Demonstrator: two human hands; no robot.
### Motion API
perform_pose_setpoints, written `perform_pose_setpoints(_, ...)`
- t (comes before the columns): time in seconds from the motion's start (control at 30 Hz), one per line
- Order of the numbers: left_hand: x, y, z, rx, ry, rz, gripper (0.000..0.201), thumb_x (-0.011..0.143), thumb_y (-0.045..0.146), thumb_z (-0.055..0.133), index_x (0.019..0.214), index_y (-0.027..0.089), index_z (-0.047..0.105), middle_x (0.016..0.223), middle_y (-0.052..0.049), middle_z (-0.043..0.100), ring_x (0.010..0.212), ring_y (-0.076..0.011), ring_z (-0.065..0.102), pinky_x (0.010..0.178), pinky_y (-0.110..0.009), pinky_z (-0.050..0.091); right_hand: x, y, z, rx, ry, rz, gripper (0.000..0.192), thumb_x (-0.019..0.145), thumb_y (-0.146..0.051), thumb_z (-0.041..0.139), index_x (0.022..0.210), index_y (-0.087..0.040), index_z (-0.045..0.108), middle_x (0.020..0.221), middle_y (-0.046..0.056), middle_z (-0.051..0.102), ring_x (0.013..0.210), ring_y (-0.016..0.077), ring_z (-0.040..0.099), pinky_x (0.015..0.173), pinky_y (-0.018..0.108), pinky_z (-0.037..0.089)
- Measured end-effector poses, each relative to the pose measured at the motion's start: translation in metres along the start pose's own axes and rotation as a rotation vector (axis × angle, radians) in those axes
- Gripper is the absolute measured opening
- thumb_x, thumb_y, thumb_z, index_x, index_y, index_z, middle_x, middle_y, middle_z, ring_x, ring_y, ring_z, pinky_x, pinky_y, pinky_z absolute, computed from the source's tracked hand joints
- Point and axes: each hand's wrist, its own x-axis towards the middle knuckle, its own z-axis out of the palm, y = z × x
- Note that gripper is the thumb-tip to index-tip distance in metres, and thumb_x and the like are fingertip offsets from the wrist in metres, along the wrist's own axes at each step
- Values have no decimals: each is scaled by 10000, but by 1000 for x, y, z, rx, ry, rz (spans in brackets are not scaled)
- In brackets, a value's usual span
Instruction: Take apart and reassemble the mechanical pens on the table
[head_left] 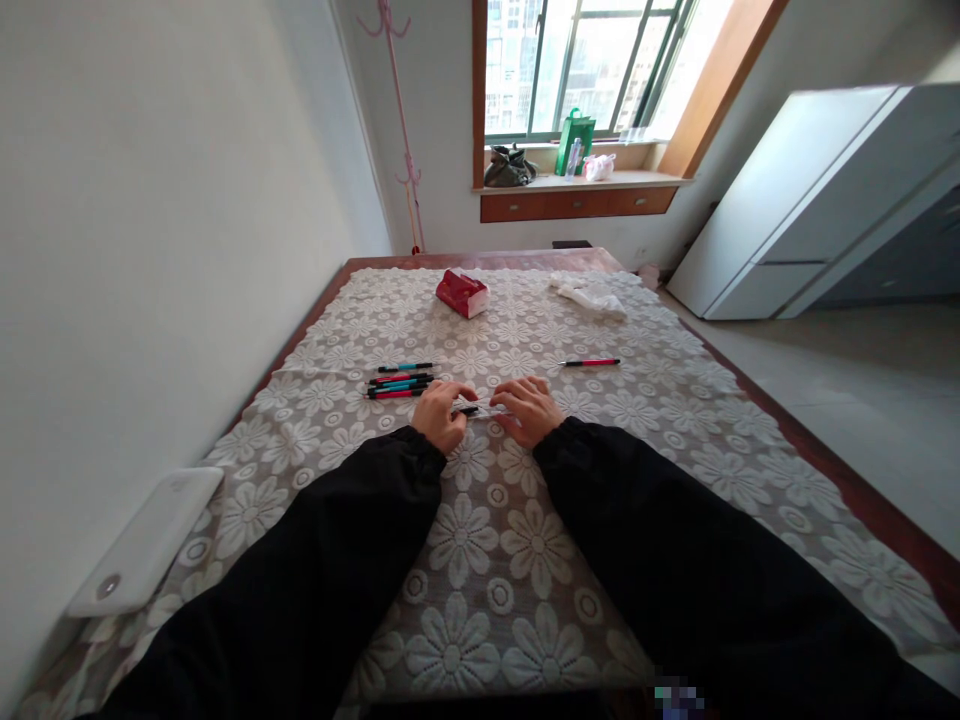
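Pen [474,410] mostly hidden between both hands' fingers

Six pens [401,383], one red box [462,293]

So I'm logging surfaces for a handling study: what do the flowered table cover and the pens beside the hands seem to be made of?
The flowered white table cover looks like matte openwork lace, brown showing through the holes. The pink and teal pens look like glossy plastic, judging by their bright smooth barrels; too small to be sure.
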Motion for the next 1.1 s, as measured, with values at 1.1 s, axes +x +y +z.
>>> perform_pose_setpoints(1.1,-1,2,3,108,-79,11,132,764,135,613,832,225,682,1007,-63,719,1023,-267,632,937,-413,519,3,-4,-5,-69,-34,111,116,903,-165,615,935,-220,712,1304,80,710,1199,262,590,1015,426,403)
